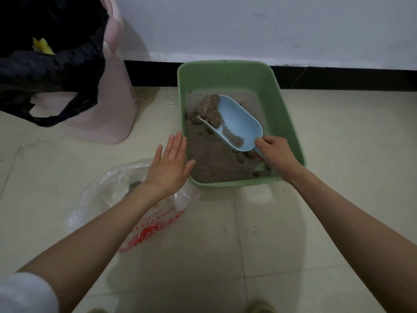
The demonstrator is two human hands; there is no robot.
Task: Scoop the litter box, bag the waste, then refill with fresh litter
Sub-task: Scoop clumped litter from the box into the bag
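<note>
Blue scoop (237, 123) in right hand (274, 152), over green litter box (286, 114).

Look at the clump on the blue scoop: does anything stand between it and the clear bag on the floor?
The clump on the scoop must clear the box's left wall. Beyond the wall, the open left hand hovers over the clear bag, covering part of its mouth. Nothing else visible intervenes.
</note>
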